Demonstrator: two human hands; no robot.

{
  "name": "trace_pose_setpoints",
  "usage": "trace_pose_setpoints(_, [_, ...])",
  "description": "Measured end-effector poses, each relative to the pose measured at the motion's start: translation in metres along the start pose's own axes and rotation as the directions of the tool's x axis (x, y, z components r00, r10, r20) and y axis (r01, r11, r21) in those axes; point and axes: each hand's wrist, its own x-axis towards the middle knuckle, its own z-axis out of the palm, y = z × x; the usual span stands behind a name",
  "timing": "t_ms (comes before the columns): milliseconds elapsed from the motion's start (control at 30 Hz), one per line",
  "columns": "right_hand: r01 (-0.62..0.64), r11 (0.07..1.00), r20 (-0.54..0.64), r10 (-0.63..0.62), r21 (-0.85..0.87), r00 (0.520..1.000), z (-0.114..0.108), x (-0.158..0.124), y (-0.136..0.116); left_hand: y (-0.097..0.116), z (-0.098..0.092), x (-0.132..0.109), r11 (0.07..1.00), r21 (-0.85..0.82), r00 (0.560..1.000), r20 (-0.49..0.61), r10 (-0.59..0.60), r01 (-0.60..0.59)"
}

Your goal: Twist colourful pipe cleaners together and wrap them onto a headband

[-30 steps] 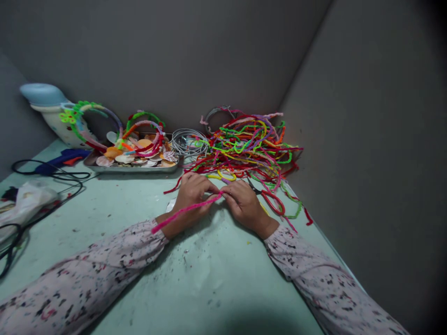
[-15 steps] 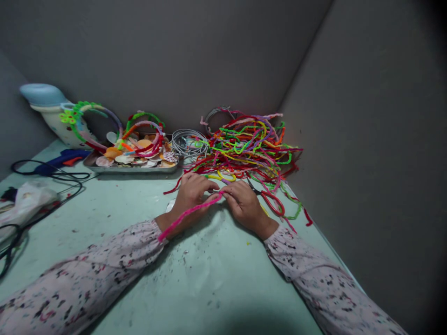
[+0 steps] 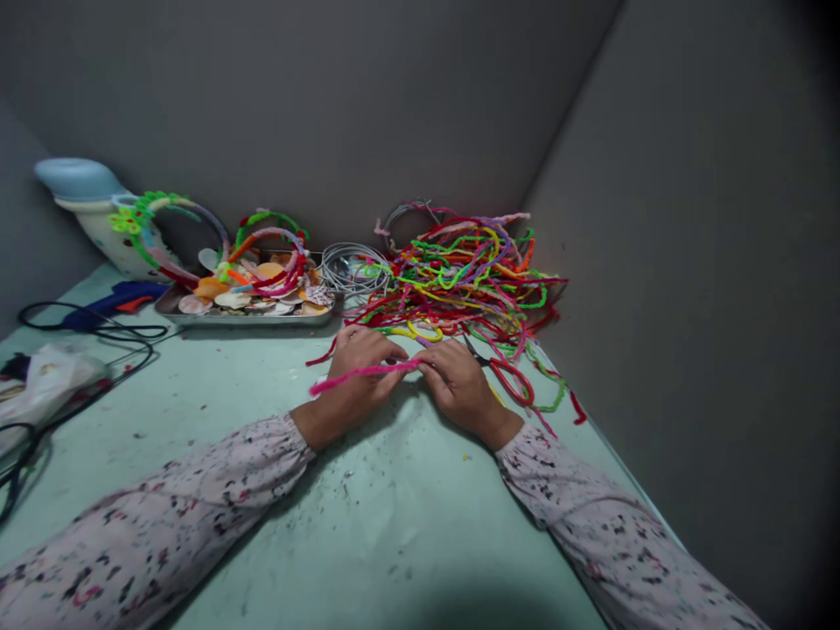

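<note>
A bright pink pipe cleaner [image 3: 358, 374] runs from between my fingertips leftward over the back of my left hand, its loose end near the wrist. My right hand [image 3: 458, 382] pinches its right end between thumb and fingers. Close beside it, my left hand [image 3: 363, 367] is closed, thumb and fingertips at the same pipe cleaner. Whatever else lies inside the fingers is hidden. Just behind the hands a yellow loop [image 3: 426, 330] shows. Red-handled scissors [image 3: 513, 382] lie right beside my right hand.
Behind my hands is a heap of coloured pipe cleaners [image 3: 465, 262], with coiled grey wire [image 3: 354, 269] beside it. A metal tray [image 3: 249, 321] holds shell-like discs and wrapped headbands. A blue-lidded container [image 3: 98, 214], black cable [image 3: 98, 325] and plastic bag [image 3: 59, 376] stand left. Walls border the table.
The loose end of the pink pipe cleaner has swung upward, from beside my left cuff to across the back of my left hand. Both hands stay nearly in place.
</note>
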Motion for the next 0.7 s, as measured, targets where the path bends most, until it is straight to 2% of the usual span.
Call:
trace_pose_setpoints(200, [0.001,1.0,0.006,-0.001,-0.007,1.0,-0.0007,0.0006,-0.002,-0.0003,0.0027,-0.0027,0.998,-0.045,0.998,-0.037,-0.042,0.041])
trace_pose_setpoints(433, [0.0,1.0,0.053,0.001,-0.028,0.999,-0.0023,0.0012,-0.0049,0.0036,0.0011,0.0,0.991,-0.117,0.998,-0.004,-0.062,0.061])
trace_pose_setpoints(700, [0.019,0.999,0.083,-0.015,-0.05,0.996,-0.0004,0.0004,-0.0044,0.0061,-0.0007,0.0014,0.978,-0.144,0.989,0.048,-0.143,0.149])
